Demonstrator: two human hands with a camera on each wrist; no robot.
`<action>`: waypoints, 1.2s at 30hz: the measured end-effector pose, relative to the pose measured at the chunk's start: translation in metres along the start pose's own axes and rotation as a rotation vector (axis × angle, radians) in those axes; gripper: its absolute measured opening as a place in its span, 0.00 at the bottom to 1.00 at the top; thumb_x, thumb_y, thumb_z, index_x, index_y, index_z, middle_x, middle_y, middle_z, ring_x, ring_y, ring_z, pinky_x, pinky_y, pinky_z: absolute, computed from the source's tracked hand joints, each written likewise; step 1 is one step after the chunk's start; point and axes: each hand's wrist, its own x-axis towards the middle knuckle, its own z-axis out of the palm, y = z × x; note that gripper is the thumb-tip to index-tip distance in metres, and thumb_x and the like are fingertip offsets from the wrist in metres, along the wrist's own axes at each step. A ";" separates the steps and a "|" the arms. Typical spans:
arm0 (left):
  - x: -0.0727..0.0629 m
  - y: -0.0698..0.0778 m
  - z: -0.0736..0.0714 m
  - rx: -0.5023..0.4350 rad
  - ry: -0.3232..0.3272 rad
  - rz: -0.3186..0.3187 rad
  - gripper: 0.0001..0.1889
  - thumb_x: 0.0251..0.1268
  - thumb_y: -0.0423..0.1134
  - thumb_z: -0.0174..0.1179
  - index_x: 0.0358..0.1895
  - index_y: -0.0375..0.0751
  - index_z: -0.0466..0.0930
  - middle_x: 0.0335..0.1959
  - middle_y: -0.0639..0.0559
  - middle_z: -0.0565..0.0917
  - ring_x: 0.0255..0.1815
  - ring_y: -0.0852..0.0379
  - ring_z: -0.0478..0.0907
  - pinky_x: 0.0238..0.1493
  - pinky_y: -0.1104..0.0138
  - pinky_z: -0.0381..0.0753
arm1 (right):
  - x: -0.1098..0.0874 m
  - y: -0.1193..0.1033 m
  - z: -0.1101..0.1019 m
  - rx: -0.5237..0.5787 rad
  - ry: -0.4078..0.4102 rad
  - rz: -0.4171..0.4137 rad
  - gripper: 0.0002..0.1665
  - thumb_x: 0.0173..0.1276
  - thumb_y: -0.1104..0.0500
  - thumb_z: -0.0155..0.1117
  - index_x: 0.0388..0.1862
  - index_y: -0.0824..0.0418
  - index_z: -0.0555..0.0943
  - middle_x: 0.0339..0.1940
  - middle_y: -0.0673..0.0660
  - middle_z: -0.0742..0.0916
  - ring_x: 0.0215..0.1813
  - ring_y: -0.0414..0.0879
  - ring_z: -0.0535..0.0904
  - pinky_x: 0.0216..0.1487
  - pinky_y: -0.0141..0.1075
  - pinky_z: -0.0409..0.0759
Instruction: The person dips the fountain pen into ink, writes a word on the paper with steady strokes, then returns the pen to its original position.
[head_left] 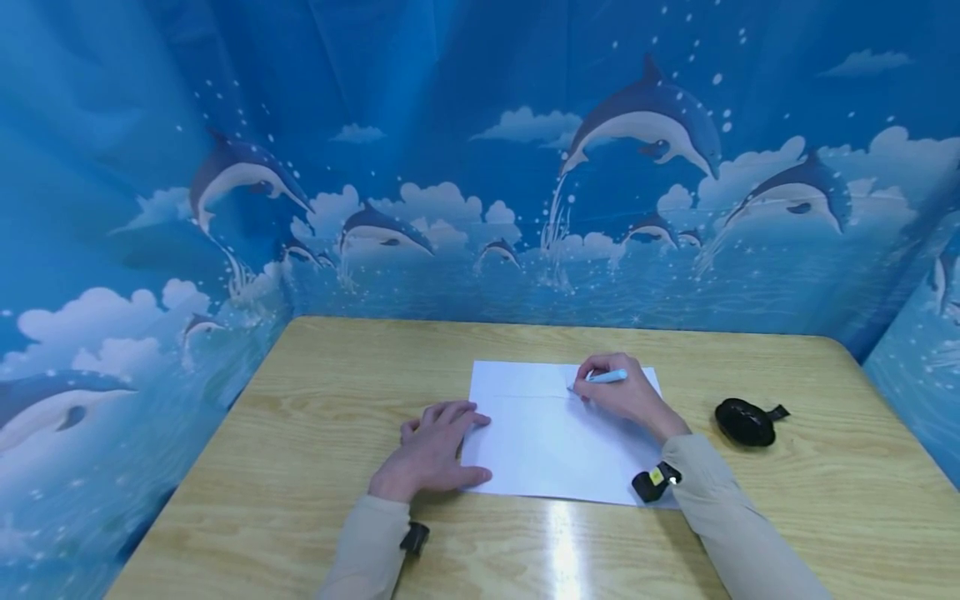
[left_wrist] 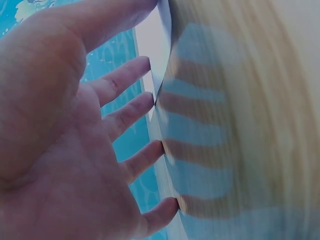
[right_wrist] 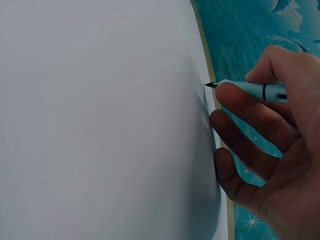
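A white sheet of paper (head_left: 540,450) lies on the wooden table, with a faint line across its upper part. The right hand (head_left: 618,387) pinches a light blue fountain pen (head_left: 609,377) over the sheet's upper right. In the right wrist view, the pen's dark nib (right_wrist: 211,85) points at the paper, and the lower fingers rest at its surface. At the sheet's left edge the left hand (head_left: 435,450) is spread, thumb and some fingertips on the paper. The left wrist view shows its fingers (left_wrist: 127,117) spread apart, holding nothing.
On the table (head_left: 337,392), right of the paper, sits a shiny black oval pouch (head_left: 745,422) with a short tab. A blue curtain (head_left: 450,275) printed with dolphins hangs behind the table's far edge. Black wrist cameras (head_left: 651,483) are strapped at both sleeves.
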 end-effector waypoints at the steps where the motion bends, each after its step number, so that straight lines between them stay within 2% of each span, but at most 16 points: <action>1: 0.000 0.000 0.000 0.000 0.000 0.000 0.37 0.59 0.59 0.71 0.72 0.59 0.72 0.81 0.51 0.63 0.81 0.35 0.53 0.70 0.26 0.54 | 0.000 0.000 0.000 -0.002 -0.003 0.002 0.05 0.65 0.55 0.69 0.35 0.56 0.87 0.23 0.52 0.87 0.20 0.43 0.68 0.26 0.32 0.67; 13: 0.001 -0.001 0.000 0.008 -0.008 0.006 0.37 0.60 0.59 0.70 0.73 0.59 0.71 0.81 0.52 0.62 0.81 0.35 0.53 0.70 0.26 0.55 | -0.003 -0.002 0.001 -0.007 -0.027 0.010 0.05 0.65 0.56 0.68 0.34 0.56 0.86 0.21 0.51 0.86 0.21 0.44 0.69 0.26 0.33 0.66; 23: 0.000 0.000 -0.001 0.001 -0.012 0.002 0.37 0.60 0.57 0.70 0.73 0.59 0.71 0.81 0.51 0.62 0.81 0.35 0.53 0.70 0.26 0.54 | -0.004 0.000 0.000 0.041 -0.052 0.001 0.05 0.66 0.57 0.68 0.34 0.56 0.86 0.22 0.54 0.87 0.20 0.44 0.67 0.26 0.33 0.66; 36: 0.001 0.002 -0.001 0.016 -0.031 -0.011 0.38 0.60 0.58 0.70 0.75 0.60 0.69 0.81 0.52 0.61 0.82 0.36 0.52 0.70 0.26 0.53 | -0.006 0.002 0.001 0.027 -0.040 -0.027 0.04 0.65 0.57 0.68 0.33 0.55 0.86 0.22 0.52 0.87 0.24 0.45 0.73 0.27 0.32 0.69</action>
